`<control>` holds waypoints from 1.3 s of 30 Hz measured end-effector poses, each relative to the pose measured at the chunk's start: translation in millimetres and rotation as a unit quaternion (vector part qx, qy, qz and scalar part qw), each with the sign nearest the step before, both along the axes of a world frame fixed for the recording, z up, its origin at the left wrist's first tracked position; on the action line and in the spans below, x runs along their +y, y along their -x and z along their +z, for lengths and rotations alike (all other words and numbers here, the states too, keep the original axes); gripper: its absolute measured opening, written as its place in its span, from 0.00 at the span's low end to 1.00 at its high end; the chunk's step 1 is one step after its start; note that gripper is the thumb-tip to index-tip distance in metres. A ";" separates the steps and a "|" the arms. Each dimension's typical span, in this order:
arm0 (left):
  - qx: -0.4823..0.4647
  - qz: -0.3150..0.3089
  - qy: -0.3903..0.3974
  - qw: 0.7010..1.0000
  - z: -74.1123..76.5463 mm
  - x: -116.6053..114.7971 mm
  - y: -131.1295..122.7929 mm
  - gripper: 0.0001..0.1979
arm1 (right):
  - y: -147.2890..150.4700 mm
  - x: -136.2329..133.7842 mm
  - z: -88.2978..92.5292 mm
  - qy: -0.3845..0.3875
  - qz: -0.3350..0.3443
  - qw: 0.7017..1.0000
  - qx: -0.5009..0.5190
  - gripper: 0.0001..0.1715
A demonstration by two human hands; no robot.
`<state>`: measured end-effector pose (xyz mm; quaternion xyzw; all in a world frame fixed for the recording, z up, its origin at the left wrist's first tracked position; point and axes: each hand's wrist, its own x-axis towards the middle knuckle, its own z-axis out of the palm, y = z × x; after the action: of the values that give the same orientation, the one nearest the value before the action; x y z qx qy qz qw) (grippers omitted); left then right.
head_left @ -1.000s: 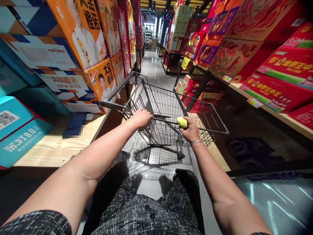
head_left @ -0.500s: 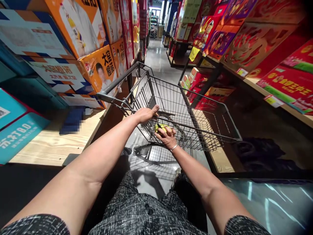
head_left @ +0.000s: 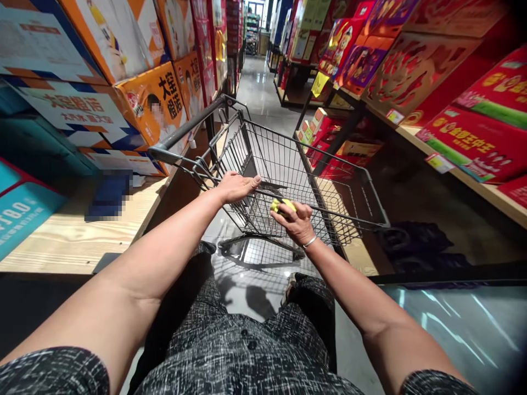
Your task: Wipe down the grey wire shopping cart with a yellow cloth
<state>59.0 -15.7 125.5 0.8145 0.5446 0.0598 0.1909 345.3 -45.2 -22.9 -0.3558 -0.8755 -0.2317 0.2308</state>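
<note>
A dark wire shopping cart (head_left: 273, 138) stands sideways in front of me, its handle to the left. My left hand (head_left: 239, 186) rests on the near side rail, with the thumb stretched along it and the other fingers bent over the rail, mostly hidden. A little to the right, my right hand (head_left: 297, 220) is closed around a crumpled yellow cloth (head_left: 285, 207) and presses it to the same rail. I see nothing lying in the wire basket.
Orange drink cartons (head_left: 152, 104) are stacked on the left above a wooden shelf (head_left: 119, 236), where a dark blue item (head_left: 107, 195) lies. Red gift boxes (head_left: 465, 137) line the right-hand shelf. A shiny aisle floor (head_left: 257, 90) runs ahead between them.
My right hand has slid right along the rail with the yellow cloth, away from my left hand. The left hand stays at about the same place on the rail. The view has shifted slightly.
</note>
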 end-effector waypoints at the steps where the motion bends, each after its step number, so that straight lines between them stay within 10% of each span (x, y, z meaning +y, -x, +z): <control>1: 0.007 0.004 -0.013 1.000 -1.3 -1.3 0.6 0.40 | -0.6 2.1 8.3 -0.018 -0.003 1.000 0.008 0.26; 4: 0.022 0.007 -0.042 0.999 -1.9 -7.2 3.6 0.35 | 0.0 0.0 6.4 0.001 -0.015 1.000 -0.013 0.26; 13: 0.040 0.023 -0.065 0.997 -5.1 -13.6 14.5 0.18 | -22.0 -55.5 -93.9 0.285 -0.107 0.945 -0.123 0.26; 16: 0.043 0.026 -0.079 0.996 -9.0 -9.2 16.0 0.16 | -31.8 -55.9 -75.7 0.231 -0.101 0.964 -0.084 0.25; 22: 0.062 0.031 -0.108 0.992 -12.3 -4.9 14.3 0.14 | -49.2 -27.4 16.7 -0.023 -0.097 0.992 0.078 0.24; 25: 0.087 0.030 -0.096 0.991 -8.5 -7.3 9.8 0.14 | -56.7 -20.5 29.3 -0.043 -0.108 0.990 0.084 0.21; 35: 0.069 -0.036 -0.136 0.988 -19.3 -16.2 -2.8 0.16 | -61.5 -47.9 -107.3 0.208 -0.177 0.960 -0.054 0.22; 39: 0.050 -0.033 -0.141 0.988 -22.4 -12.0 -1.9 0.12 | -52.2 -54.7 -129.6 0.254 -0.214 0.941 -0.069 0.21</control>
<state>60.9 -27.8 103.1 0.8526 0.5127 0.0892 0.0482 397.5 -99.9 -152.6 -0.5645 -0.8224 -0.0689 0.0171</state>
